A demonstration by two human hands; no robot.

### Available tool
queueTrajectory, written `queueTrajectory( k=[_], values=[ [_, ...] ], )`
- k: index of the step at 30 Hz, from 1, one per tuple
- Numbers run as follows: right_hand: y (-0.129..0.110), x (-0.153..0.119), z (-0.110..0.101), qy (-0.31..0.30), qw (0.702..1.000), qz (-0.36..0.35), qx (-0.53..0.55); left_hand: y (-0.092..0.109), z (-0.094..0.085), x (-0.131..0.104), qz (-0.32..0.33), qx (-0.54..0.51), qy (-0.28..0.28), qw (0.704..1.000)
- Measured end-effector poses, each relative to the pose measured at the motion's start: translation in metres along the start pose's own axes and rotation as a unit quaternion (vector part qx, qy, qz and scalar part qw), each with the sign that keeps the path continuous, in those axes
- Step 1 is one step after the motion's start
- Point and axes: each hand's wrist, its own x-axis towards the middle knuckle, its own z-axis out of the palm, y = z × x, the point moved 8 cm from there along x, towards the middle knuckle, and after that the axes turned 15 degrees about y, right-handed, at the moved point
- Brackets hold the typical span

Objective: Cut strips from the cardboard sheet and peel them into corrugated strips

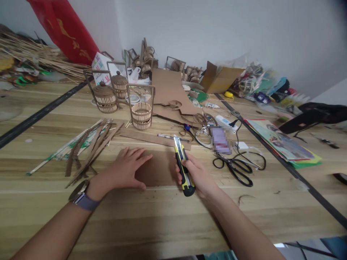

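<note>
A yellow and black utility knife point(185, 173) is in my right hand point(196, 173), its blade end pointing away from me and my thumb on its body. My left hand point(123, 169) lies spread over the left part of a brown cardboard piece point(159, 168) on the wooden table. Just beyond that piece are a narrow cardboard strip point(146, 139) and a pen point(170, 137). Brown strips point(92, 151) lie in a pile to the left of my left hand. Past the narrow strip stands a small slatted basket point(141, 116) with a tall square handle.
Black scissors point(235, 168) and a phone point(221, 140) lie right of my right hand. Two lidded baskets point(104, 99) point(119, 86) stand at the back left. Large cardboard point(166, 85), an open box point(219, 79) and colored papers point(279, 141) are farther off.
</note>
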Motion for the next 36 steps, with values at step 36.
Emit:
queueTrajectory(
  k=[36],
  values=[
    [-0.005,-0.016,0.071,-0.221,0.527,-0.351,-0.741,0.008,-0.005,0.011,-0.059,0.034,0.123,0.99]
  ],
)
